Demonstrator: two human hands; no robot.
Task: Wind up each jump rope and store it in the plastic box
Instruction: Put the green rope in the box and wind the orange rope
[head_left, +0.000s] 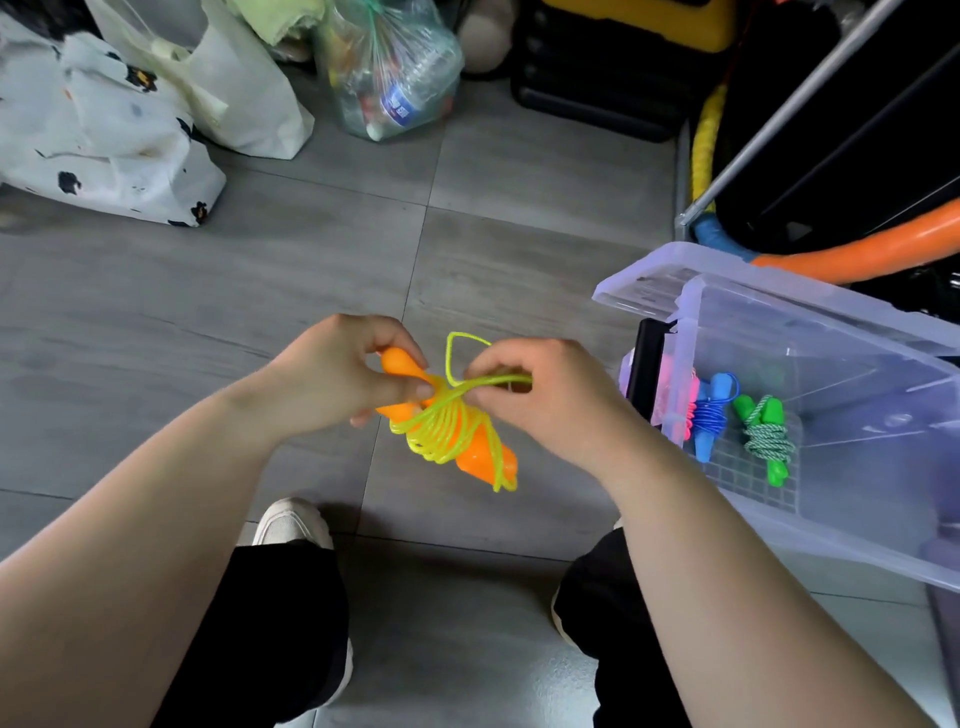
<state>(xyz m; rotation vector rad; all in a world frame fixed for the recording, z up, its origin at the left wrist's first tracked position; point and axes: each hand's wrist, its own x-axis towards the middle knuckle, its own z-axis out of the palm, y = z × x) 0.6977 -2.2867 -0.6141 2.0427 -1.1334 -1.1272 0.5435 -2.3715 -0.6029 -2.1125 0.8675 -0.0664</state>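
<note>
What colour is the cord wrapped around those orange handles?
Neon yellow-green cord, clearest in the head view.

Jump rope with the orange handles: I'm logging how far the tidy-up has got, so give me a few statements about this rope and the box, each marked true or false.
1. The left hand grips the orange handles. True.
2. The right hand holds nothing. False: it pinches a strand of the yellow-green cord, most of which is coiled round the handles.
3. The plastic box already holds wound ropes. True: a blue rope and a green rope lie inside.
4. The orange-handled rope lies in the box. False: both hands hold it above the floor, left of the box.
</note>
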